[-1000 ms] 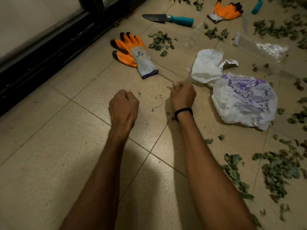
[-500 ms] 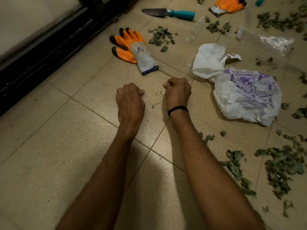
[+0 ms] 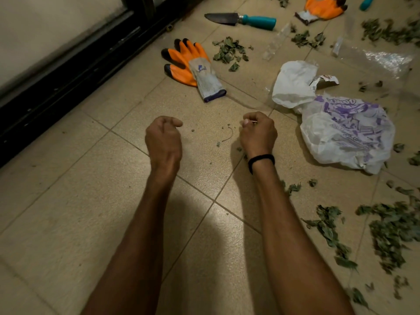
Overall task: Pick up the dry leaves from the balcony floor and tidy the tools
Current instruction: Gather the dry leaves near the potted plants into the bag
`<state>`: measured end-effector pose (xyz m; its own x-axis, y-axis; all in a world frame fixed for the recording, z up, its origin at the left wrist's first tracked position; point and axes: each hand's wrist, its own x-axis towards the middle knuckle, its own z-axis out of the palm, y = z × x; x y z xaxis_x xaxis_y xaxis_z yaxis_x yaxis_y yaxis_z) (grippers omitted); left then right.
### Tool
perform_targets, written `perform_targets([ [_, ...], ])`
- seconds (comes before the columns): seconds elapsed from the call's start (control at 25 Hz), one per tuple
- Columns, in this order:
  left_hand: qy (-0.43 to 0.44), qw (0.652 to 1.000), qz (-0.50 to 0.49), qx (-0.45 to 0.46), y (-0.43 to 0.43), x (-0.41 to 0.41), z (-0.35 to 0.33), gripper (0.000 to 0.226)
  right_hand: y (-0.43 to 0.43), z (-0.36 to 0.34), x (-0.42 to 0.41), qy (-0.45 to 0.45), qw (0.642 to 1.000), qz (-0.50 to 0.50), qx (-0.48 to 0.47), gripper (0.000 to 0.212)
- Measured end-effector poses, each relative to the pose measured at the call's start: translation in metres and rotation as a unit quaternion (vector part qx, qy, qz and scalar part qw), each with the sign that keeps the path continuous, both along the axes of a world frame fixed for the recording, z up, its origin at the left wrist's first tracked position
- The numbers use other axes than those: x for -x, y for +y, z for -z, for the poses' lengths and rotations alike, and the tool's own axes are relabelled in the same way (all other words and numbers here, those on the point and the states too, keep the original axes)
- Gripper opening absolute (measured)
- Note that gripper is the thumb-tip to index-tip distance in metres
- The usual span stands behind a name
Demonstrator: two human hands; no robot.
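Head view: both bare forearms reached out over the tiled balcony floor (image 3: 68, 201), with the hands apart and a few leaf crumbs (image 3: 227, 135) on the tile between them.
Left hand (image 3: 163, 137): the fingers were curled in a loose fist with the thumb on the forefinger. Whether it held anything could not be told.
Right hand (image 3: 258, 133): the fingers were curled, with thumb and fingertips pinching a small bit (image 3: 252, 121) too tiny to name.
Dry leaves (image 3: 391, 230): most lay unpicked at the right, well apart from the hands. A smaller heap (image 3: 229, 52) sat just beside the orange glove (image 3: 191, 64).
Risk, crumbs: they looked brittle, so a hard pinch would likely crush them into finer litter, and a loose one would drop them.
Risk, trowel (image 3: 241, 19): its blade lay bare on the floor while both gloves lay unworn. A careless grab by the blade end could nick a finger.
Risk, scattered leaves: some lay near the right arm, and a sideways sweep of it would probably spread them.
Risk, bags: they looked light and none had its mouth held open, so dropped leaves might miss or push a bag away.
White bag (image 3: 293, 84): it was crumpled and touched the printed bag. Its contents were hidden.
Printed bag (image 3: 345, 133): it bulged, but its mouth was not in view and its contents could not be told.
Clear bag (image 3: 375, 57): it lay flat, farther back. Whether the leaf bits at its near edge were inside or beneath it could not be told.
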<state>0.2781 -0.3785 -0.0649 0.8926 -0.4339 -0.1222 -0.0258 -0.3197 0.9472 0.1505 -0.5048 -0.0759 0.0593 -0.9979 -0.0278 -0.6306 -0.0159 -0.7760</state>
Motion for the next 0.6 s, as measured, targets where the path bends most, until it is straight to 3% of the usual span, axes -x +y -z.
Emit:
perform_targets([
  [0.2, -0.203, 0.951, 0.131, -0.192, -0.009, 0.006, 0.022, 0.039, 0.01, 0.006, -0.017, 0.056, 0.995, -0.07, 0.036, 0.014],
  [0.4, -0.297, 0.936, 0.095, -0.162, -0.012, 0.014, 0.038, 0.021, 0.012, 0.02, -0.025, 0.083, 0.991, -0.096, 0.048, 0.021],
  [0.6, -0.293, 0.937, 0.073, -0.176, -0.016, 0.026, 0.035, 0.016, 0.033, 0.018, -0.028, 0.141, 0.976, -0.128, 0.104, 0.013],
])
